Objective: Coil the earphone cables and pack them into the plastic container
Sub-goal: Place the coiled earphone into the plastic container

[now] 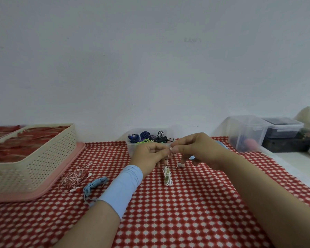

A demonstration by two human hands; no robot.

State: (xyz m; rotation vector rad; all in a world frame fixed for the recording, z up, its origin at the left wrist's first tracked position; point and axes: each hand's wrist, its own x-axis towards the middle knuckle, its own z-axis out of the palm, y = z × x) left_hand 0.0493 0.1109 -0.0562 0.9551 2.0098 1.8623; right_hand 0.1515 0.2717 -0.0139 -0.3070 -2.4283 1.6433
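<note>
White earphone cable (167, 177), coiled in a tight bundle, hangs by one strand below my hands; can't tell if it touches the tabletop (168, 221). Left hand (149, 156) and right hand (195, 149) meet, fingers (175, 149) pinching that strand. Plastic container (132, 150) of coiled cables sits just behind. Red-white earphones (73, 178) and blue earphones (93, 185) lie left by the cream basket (34, 158).

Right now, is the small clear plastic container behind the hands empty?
No. The small clear plastic container holds coiled blue, black and green cables.

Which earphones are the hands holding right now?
The white earphones: the left hand and right hand both pinch their cable, with the coil below them. The red-and-white earphones and blue earphones lie untouched on the cloth.
</note>
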